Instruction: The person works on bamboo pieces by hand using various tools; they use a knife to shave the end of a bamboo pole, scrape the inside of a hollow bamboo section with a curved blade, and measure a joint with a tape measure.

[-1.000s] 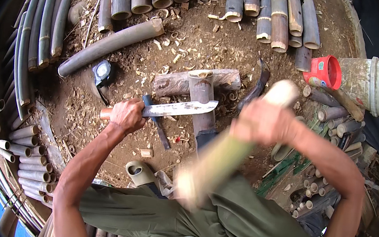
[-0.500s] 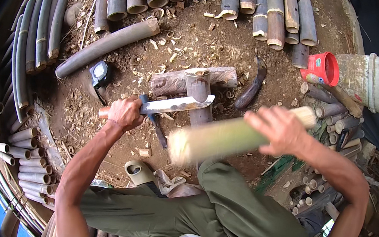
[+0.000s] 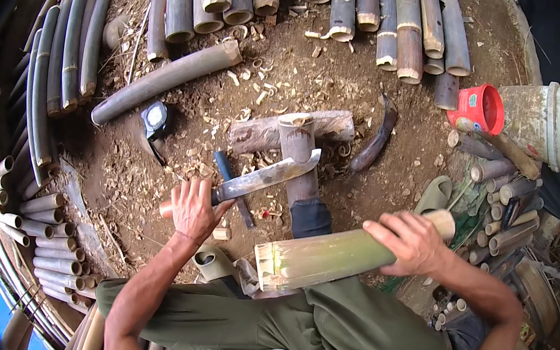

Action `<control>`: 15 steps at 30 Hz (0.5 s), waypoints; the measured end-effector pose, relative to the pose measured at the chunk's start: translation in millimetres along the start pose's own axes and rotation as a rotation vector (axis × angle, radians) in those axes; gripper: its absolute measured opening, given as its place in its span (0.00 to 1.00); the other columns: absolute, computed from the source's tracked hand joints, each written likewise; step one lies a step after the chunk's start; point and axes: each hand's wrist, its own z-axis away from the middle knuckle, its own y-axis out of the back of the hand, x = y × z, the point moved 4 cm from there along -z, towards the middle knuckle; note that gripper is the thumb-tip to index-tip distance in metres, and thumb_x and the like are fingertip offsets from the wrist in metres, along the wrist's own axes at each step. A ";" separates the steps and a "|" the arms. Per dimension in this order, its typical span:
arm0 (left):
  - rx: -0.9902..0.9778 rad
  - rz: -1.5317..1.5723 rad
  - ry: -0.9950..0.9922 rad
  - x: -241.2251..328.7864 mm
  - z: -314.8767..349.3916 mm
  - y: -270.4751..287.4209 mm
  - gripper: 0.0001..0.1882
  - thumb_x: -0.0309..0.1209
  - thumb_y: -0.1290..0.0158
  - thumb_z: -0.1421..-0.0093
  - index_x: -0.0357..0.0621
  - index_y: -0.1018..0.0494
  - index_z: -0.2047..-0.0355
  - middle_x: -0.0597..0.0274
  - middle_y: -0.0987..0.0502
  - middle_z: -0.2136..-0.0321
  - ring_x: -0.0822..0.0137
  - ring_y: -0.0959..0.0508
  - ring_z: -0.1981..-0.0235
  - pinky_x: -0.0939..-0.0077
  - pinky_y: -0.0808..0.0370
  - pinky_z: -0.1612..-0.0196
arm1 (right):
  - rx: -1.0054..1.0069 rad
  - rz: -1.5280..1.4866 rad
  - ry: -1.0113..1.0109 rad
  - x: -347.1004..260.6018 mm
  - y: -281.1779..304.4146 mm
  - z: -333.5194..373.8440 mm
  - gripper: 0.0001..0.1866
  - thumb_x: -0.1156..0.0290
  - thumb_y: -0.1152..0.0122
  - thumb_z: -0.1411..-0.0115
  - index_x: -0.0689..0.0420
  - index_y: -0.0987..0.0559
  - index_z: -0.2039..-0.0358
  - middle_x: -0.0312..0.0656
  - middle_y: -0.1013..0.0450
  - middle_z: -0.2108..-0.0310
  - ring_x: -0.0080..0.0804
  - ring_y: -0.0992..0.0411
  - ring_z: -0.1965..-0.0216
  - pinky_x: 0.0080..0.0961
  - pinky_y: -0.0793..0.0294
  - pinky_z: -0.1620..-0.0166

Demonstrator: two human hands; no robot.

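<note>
My left hand (image 3: 195, 210) is closed over the wooden handle of a machete (image 3: 269, 177). The broad blade points right, its hooked tip over a short brown bamboo tube (image 3: 296, 142). That tube lies across a log (image 3: 253, 133), with dark cloth around its near end. In my right hand (image 3: 411, 244) is a thick, pale green bamboo section (image 3: 326, 254), gripped near its right end. It slants over my raised knee, its cut left end bare and light. A blue-handled tool (image 3: 225, 168) lies on the ground beyond the machete.
A long bamboo tube (image 3: 166, 80) and a tape measure (image 3: 155, 118) lie to the left. Bamboo lengths (image 3: 179, 2) line the far side. A curved dark piece (image 3: 377, 134), red pot (image 3: 478, 108), large bucket (image 3: 541, 123) and sandal (image 3: 212, 262) are around me. Shavings litter the dirt.
The bamboo section in my right hand has come down nearer my knee. My left hand and the machete have lowered slightly toward me, and the view has shifted a little.
</note>
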 end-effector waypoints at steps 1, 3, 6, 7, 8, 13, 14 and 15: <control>0.063 -0.035 0.026 -2.4 -1.5 3.3 0.26 0.51 0.37 0.46 0.43 0.31 0.62 0.57 0.29 0.67 0.59 0.28 0.66 0.62 0.35 0.59 | -0.001 -0.036 -0.032 -2.5 -3.0 3.3 0.48 0.60 0.23 0.70 0.52 0.27 0.42 0.44 0.28 0.59 0.42 0.26 0.65 0.37 0.22 0.62; 0.086 -0.034 -0.049 -15.8 -15.0 -6.8 0.28 0.58 0.44 0.42 0.43 0.30 0.63 0.60 0.29 0.73 0.62 0.29 0.73 0.63 0.30 0.66 | 0.083 -0.117 -0.123 0.8 -1.6 9.7 0.43 0.64 0.26 0.67 0.58 0.27 0.45 0.45 0.25 0.59 0.43 0.24 0.65 0.37 0.21 0.60; -0.246 0.096 -0.026 -50.4 -29.0 -19.1 0.35 0.67 0.57 0.38 0.44 0.27 0.69 0.65 0.28 0.83 0.67 0.31 0.85 0.60 0.28 0.81 | 0.151 -0.260 -0.287 10.1 -1.1 26.0 0.40 0.65 0.25 0.63 0.63 0.28 0.47 0.48 0.24 0.57 0.45 0.22 0.61 0.35 0.21 0.55; -0.185 0.271 -0.052 -53.4 -39.1 -14.8 0.38 0.70 0.59 0.39 0.43 0.25 0.72 0.64 0.25 0.83 0.70 0.30 0.86 0.60 0.29 0.83 | 0.165 -0.345 -0.363 14.2 0.1 32.2 0.41 0.65 0.25 0.63 0.63 0.29 0.46 0.49 0.24 0.57 0.44 0.22 0.60 0.34 0.22 0.55; -0.193 0.364 -0.006 -57.8 -46.5 -12.3 0.39 0.72 0.60 0.40 0.46 0.24 0.72 0.64 0.26 0.84 0.71 0.29 0.86 0.62 0.28 0.82 | 0.179 -0.430 -0.440 17.1 0.6 39.7 0.42 0.64 0.24 0.63 0.64 0.30 0.46 0.49 0.24 0.57 0.44 0.22 0.59 0.33 0.22 0.54; -0.475 0.167 0.076 -77.3 -120.3 27.1 0.45 0.78 0.60 0.46 0.46 0.17 0.69 0.64 0.29 0.90 0.69 0.28 0.86 0.63 0.30 0.79 | 0.338 -0.798 -0.710 34.2 12.4 51.4 0.47 0.65 0.26 0.60 0.67 0.37 0.41 0.48 0.27 0.52 0.35 0.27 0.50 0.30 0.29 0.45; -0.509 0.144 0.084 -81.8 -126.1 32.3 0.45 0.77 0.60 0.45 0.45 0.17 0.70 0.63 0.29 0.89 0.68 0.30 0.87 0.63 0.32 0.80 | 0.314 -0.860 -0.734 40.0 15.7 46.9 0.47 0.66 0.28 0.60 0.67 0.37 0.40 0.45 0.29 0.49 0.33 0.30 0.48 0.30 0.32 0.43; -0.541 0.135 0.076 -76.5 -134.5 38.8 0.46 0.77 0.60 0.45 0.43 0.18 0.71 0.62 0.29 0.88 0.67 0.31 0.87 0.62 0.35 0.81 | 0.340 -0.869 -0.740 39.3 24.2 45.7 0.47 0.66 0.28 0.60 0.67 0.37 0.40 0.45 0.29 0.50 0.32 0.30 0.49 0.30 0.32 0.43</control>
